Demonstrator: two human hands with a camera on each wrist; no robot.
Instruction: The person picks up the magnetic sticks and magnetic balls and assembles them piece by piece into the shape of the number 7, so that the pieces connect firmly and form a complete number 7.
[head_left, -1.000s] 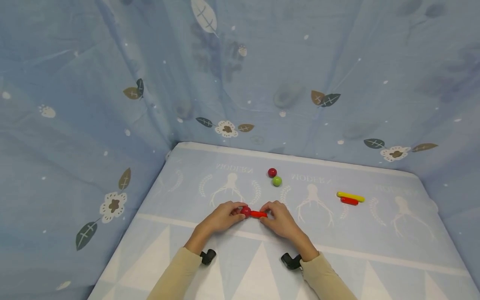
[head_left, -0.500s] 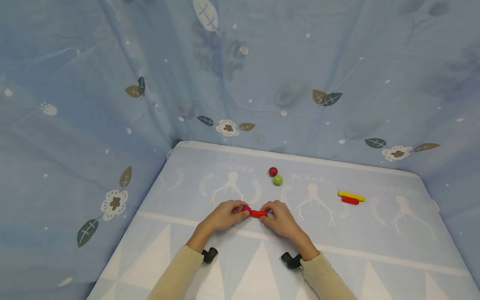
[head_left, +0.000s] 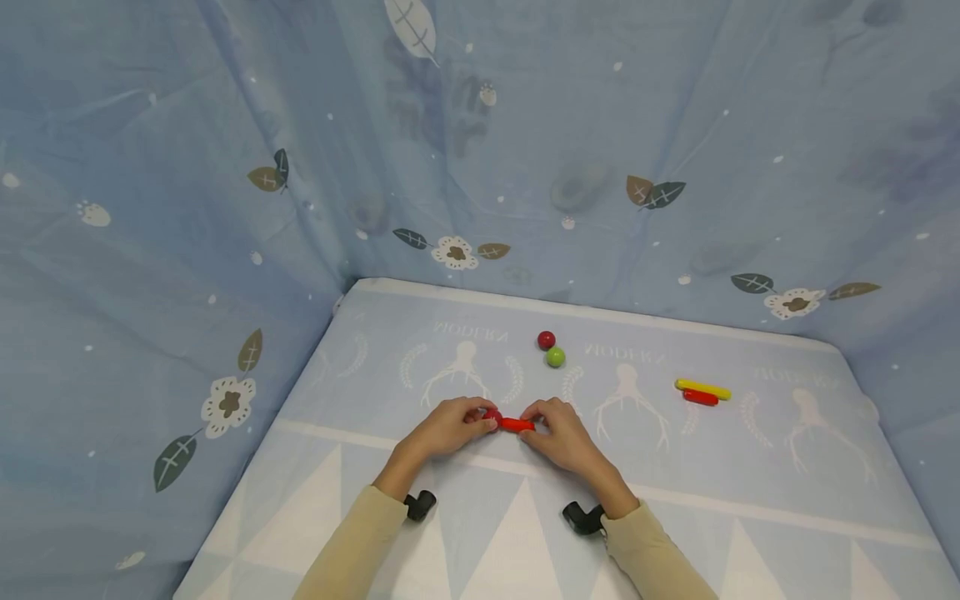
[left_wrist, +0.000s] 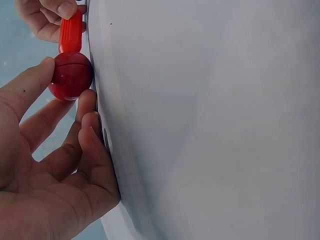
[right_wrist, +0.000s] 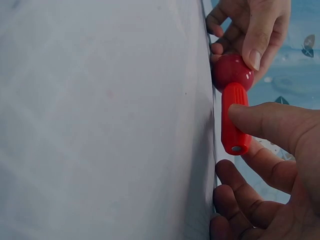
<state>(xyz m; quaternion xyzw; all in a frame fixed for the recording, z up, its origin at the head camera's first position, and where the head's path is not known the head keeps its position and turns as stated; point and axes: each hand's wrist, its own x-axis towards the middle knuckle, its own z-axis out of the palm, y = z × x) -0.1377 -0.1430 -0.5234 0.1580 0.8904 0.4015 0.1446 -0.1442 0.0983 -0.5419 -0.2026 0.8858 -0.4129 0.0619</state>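
My left hand pinches a dark red ball between thumb and fingers, just above or on the table; a seam line runs round the ball. From the other side my right hand pinches a bright red ribbed rod between its thumb and a finger. The rod's near end shows a small silvery disc in the right wrist view. Its far end touches the ball, and the two lie in one line. The other fingers of both hands are bent near the tabletop.
Further back on the patterned tablecloth sit another dark red ball and a green ball, close together. To the right lie a yellow rod and a shorter red rod side by side. Blue curtain hangs behind.
The left fingers have shifted slightly over the ball, covering more of it in the head view. Ball and rod stay end to end, and the right hand keeps its grip.
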